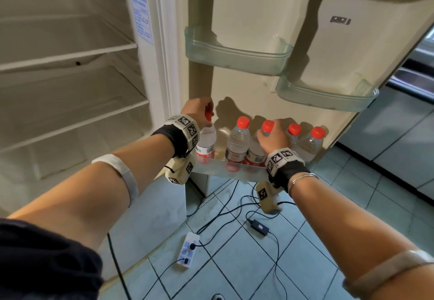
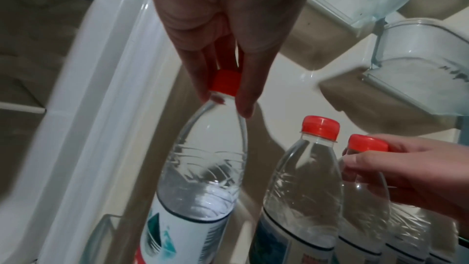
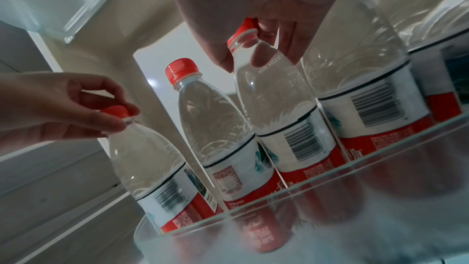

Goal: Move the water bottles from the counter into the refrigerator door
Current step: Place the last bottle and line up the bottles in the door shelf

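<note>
Several clear water bottles with red caps stand in a row in the bottom door shelf [image 1: 237, 170] of the open refrigerator. My left hand [image 1: 207, 111] pinches the red cap and neck of the leftmost bottle [image 1: 206, 141], whose base sits below the clear shelf rim [image 3: 330, 180]. In the left wrist view the left hand [image 2: 224, 92] comes down on that bottle [image 2: 203, 178] from above. My right hand [image 1: 266, 133] grips the neck of the third bottle [image 3: 276, 95]. An untouched bottle [image 1: 238, 140] stands between the two held ones. Two more stand right of my right hand.
Two clear door bins [image 1: 237, 59] [image 1: 326, 97] hang above the bottles. White fridge shelves [image 1: 70, 57] lie to the left. On the tiled floor below are a power strip [image 1: 187, 250], a black adapter [image 1: 259, 227] and cables. Grey cabinets [image 1: 399, 135] stand at right.
</note>
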{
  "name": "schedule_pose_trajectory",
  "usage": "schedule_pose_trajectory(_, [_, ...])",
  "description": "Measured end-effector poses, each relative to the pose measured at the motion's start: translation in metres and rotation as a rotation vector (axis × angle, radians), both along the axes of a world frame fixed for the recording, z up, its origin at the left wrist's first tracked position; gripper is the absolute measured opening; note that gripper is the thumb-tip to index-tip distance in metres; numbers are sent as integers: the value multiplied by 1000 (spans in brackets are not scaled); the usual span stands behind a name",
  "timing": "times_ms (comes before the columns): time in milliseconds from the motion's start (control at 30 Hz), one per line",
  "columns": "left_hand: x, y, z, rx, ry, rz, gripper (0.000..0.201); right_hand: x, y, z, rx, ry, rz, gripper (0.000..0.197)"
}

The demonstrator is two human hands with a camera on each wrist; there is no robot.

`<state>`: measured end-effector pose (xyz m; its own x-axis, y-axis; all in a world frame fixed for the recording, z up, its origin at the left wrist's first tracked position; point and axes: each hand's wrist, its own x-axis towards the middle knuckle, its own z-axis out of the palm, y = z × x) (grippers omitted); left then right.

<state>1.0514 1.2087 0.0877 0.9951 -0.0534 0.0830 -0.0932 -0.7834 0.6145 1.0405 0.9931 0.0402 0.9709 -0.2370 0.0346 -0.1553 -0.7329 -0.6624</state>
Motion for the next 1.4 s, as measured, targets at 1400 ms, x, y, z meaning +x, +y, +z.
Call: schedule_pose_trajectory(1400, [-21, -66, -4, -253, -160, 333, 38, 6, -171, 66, 227, -374, -400, 60])
